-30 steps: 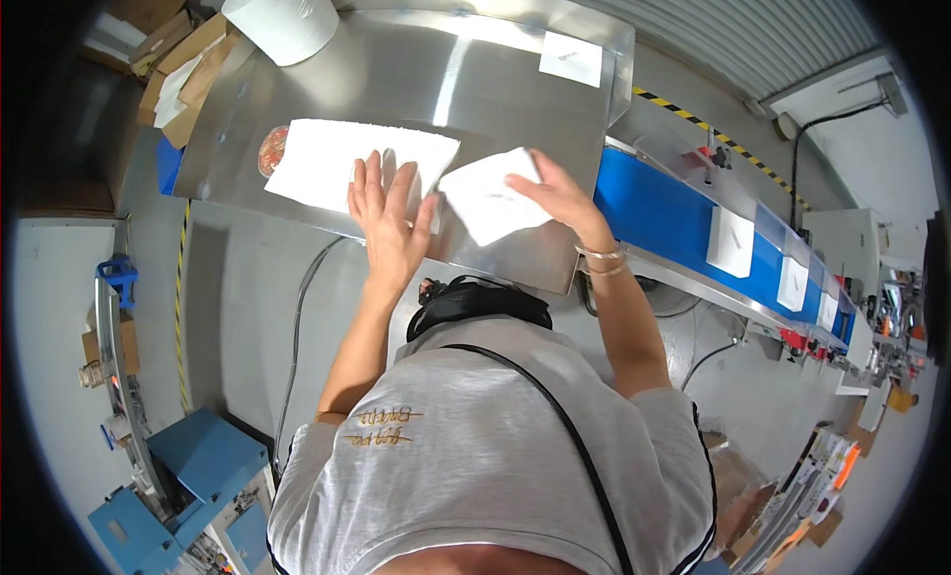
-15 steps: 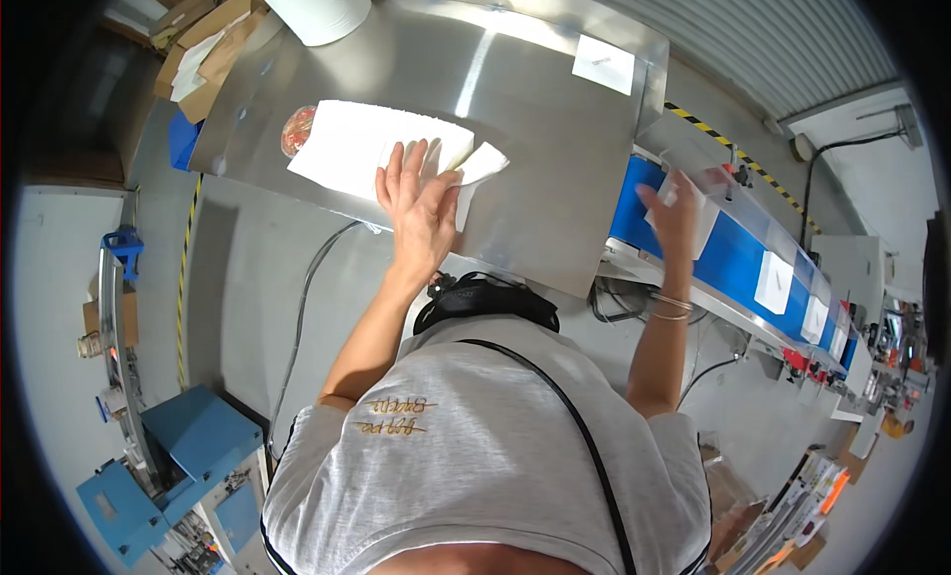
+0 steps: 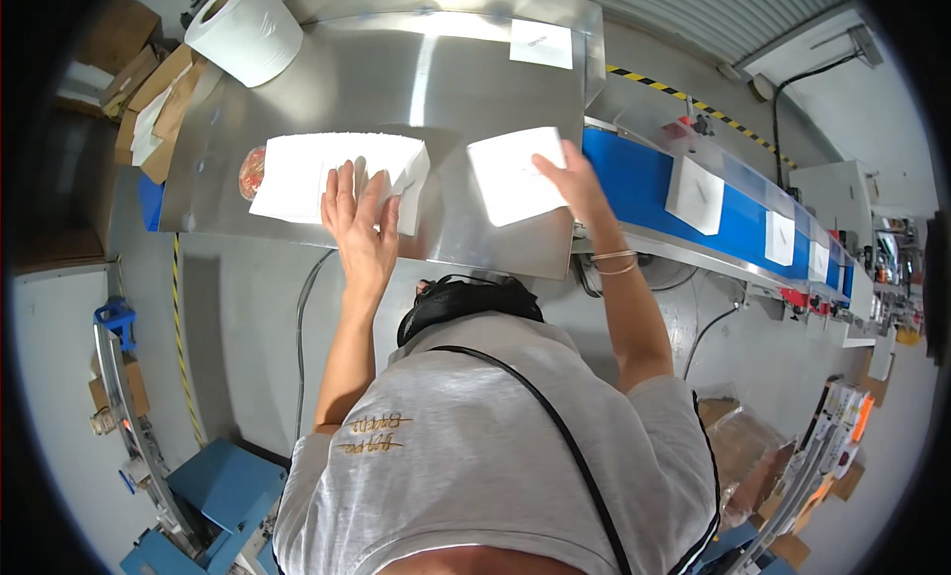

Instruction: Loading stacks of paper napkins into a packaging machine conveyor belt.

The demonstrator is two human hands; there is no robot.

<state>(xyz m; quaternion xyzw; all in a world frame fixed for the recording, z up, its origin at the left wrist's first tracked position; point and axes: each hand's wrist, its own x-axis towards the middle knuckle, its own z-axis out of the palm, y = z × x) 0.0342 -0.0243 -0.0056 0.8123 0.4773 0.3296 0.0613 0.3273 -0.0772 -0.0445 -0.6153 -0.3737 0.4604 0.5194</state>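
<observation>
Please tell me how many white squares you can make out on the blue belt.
3 plainly visible: the nearest white square, just beyond the right hand; a second white square farther along the blue belt; and a third white square toward its far end, where others may be hidden.

Head view — worn, left of a side-by-side pair | faces down past grey shirt [image 3: 485,426] to left hand [image 3: 362,233] and right hand [image 3: 577,184] | wide fisheye — shirt nearest, tabletop [image 3: 485,85] and blue belt [image 3: 634,169] farther
</observation>
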